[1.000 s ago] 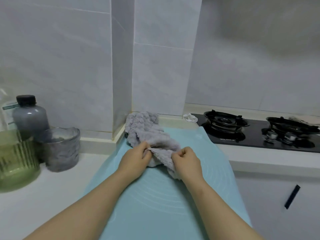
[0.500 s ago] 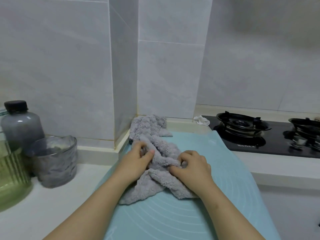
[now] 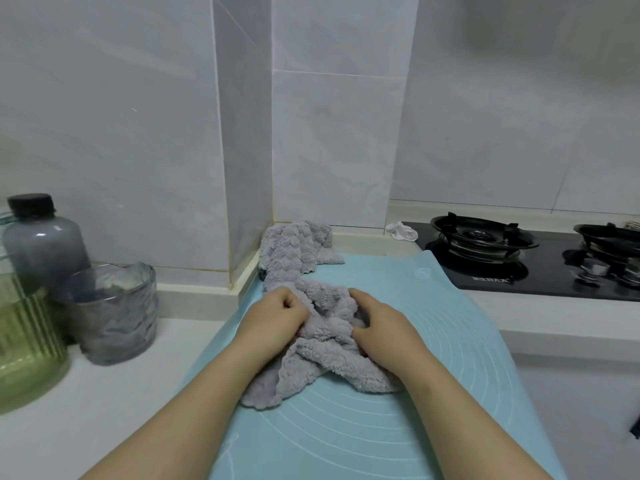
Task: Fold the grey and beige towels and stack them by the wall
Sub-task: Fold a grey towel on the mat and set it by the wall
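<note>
Bunching is my worry: my left hand (image 3: pixel 277 315) and right hand (image 3: pixel 382 322) both clutch the crumpled grey towel (image 3: pixel 329 362) on the teal mat (image 3: pixel 398 427); unless I find its corners, I expect any fold to trap the twist.

A home kitchen: gas hob (image 3: pixel 540 258), tiled wall (image 3: pixel 329 140), white counter (image 3: pixel 104 403).

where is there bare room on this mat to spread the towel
Free: the mat's right side, between the right hand and the stove, and its near end. Crowded: the wall corner, with more grey towel, and the counter's left, by glass cup and bottle.
</note>
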A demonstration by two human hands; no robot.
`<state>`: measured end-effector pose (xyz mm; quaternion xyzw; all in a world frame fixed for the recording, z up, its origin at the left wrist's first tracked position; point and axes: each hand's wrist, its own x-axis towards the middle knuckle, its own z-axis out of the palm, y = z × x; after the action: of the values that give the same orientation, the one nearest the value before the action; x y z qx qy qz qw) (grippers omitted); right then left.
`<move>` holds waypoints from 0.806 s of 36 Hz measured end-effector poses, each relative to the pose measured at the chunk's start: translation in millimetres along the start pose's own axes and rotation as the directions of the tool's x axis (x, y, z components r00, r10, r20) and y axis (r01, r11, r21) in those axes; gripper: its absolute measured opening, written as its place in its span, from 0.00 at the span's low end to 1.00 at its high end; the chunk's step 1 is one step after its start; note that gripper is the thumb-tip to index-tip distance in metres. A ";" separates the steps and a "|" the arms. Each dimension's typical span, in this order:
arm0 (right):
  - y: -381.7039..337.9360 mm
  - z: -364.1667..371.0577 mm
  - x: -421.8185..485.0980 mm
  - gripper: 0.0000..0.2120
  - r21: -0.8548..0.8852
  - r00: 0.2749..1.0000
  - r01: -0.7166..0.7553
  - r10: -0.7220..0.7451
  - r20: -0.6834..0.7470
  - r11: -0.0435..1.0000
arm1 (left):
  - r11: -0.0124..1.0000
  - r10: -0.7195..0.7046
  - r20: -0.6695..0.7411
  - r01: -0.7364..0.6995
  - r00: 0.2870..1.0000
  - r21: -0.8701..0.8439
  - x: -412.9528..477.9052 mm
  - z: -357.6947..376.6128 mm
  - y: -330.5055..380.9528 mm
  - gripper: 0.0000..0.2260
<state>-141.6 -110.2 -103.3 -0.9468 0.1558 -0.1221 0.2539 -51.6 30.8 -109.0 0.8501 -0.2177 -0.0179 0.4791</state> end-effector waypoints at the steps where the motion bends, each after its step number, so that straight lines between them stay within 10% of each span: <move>1: -0.7 -0.5 -1.8 0.21 0.028 1.000 0.011 -0.010 -0.004 1.000 | 1.000 -0.007 -0.002 0.007 1.000 -0.020 -0.7 -0.5 1.1 0.08; 6: 0.1 -1.4 -7.2 0.08 0.085 0.998 0.019 -0.013 -0.068 0.996 | 0.981 0.049 0.044 -0.057 0.998 0.185 -2.2 1.6 -2.2 0.13; 19: -4.3 -22.8 -17.4 0.07 0.111 0.837 -0.037 0.091 -0.540 0.993 | 0.895 0.287 -0.239 -0.349 0.927 -0.277 -0.7 -5.3 4.6 0.23; 25: 6.7 -20.0 -17.9 0.11 -0.256 0.927 -0.311 0.234 -0.292 0.915 | 0.955 0.175 -0.096 -0.146 0.980 0.258 8.2 5.2 -15.3 0.14; 29: 8.0 -18.7 -16.1 0.12 -0.144 0.940 -0.295 0.260 -0.219 0.945 | 0.962 0.093 -0.020 -0.085 0.995 0.260 3.4 5.8 -11.8 0.10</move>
<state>-164.1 -119.3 -94.1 -0.9170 0.3227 -0.1638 0.1681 -45.7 30.0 -121.2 0.8950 -0.2484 0.0456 0.3678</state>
